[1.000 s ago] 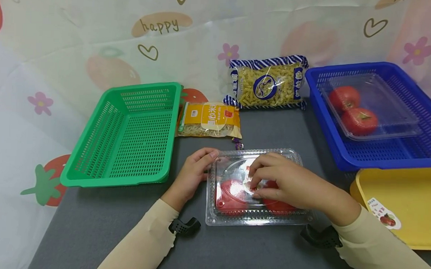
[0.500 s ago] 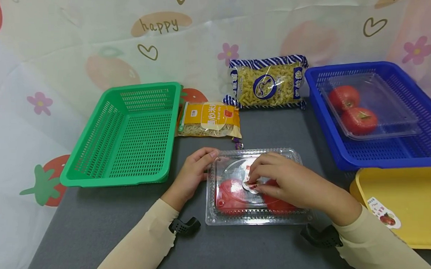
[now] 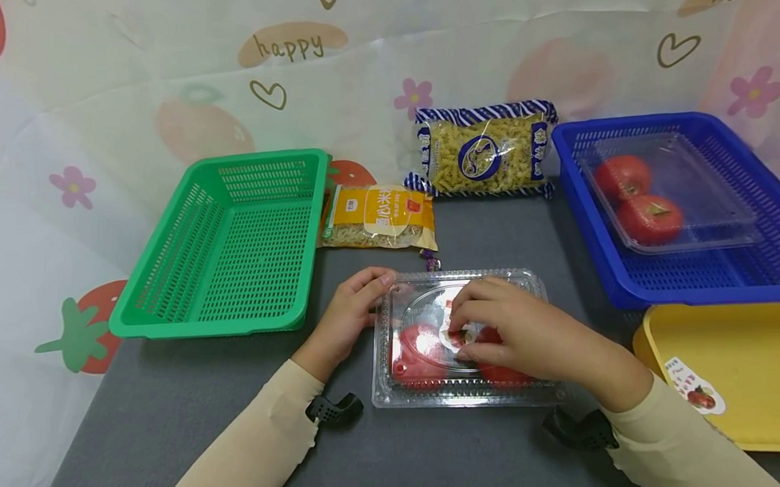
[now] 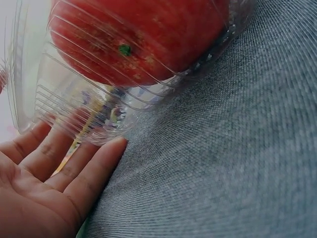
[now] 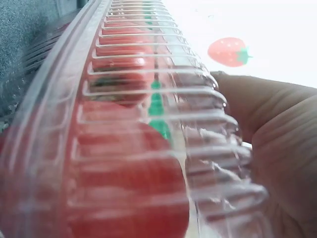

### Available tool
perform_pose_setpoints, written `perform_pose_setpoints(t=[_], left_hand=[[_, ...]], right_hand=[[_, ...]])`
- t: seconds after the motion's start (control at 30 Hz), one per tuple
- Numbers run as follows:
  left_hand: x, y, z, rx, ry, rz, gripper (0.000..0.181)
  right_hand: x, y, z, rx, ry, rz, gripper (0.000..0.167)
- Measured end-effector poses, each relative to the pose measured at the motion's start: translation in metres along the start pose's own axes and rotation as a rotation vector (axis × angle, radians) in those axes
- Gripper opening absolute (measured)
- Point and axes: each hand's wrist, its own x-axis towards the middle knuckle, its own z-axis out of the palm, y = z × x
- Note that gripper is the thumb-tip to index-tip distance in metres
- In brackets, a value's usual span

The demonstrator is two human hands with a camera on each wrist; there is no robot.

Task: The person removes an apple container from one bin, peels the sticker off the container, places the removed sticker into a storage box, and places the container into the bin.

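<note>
clear box (image 3: 426, 311) on table (image 3: 447, 457), sticker (image 3: 448, 337) on lid | left hand (image 3: 345, 315): fingers straight, touching left end | right hand (image 3: 522, 327): fingers bent over sticker, pinch unclear | risk: uneven fingertip drag may crease sticker

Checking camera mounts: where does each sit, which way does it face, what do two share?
Head: worn on the head, facing forward and down at the clear rectangular plastic box; left hand, right hand and both cream sleeves show.
Left wrist: on that wrist, facing the box's side; the palm and fingers show.
Right wrist: on that wrist, facing along the box's ribbed wall; part of the right hand shows.
Shared: both wrist views show round red tomatoes through the clear plastic.
</note>
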Motion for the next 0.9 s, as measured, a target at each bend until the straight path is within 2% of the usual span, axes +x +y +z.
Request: perform_pose_setpoints(t=[0.27,0.47,0.7,0.8,0.9], left_hand=[[0.0005,0.0003,0.0,0.004,0.0,0.001,0.041],[0.0009,0.0003,-0.0007,0.001,-0.008,-0.014,0.043],[0.0007,0.0006,-0.0009,0.008,-0.009,-0.021,0.044],[0.0003,0.0014,-0.0006,0.009,-0.009,-0.021,0.044],[-0.0004,0.0021,-0.0005,0.009,-0.011,-0.019,0.044]], right_hand=[[0.0011,-0.0012,0.0016,-0.042,0.017,0.014,0.018],[0.0022,-0.001,0.0024,-0.057,0.043,0.004,0.028],[0.0043,-0.0013,0.0005,-0.02,0.02,0.059,0.04],[0.0035,-0.0015,-0.0005,-0.007,0.027,0.065,0.037],[0.0017,-0.0022,-0.0023,0.007,0.028,0.087,0.027]])
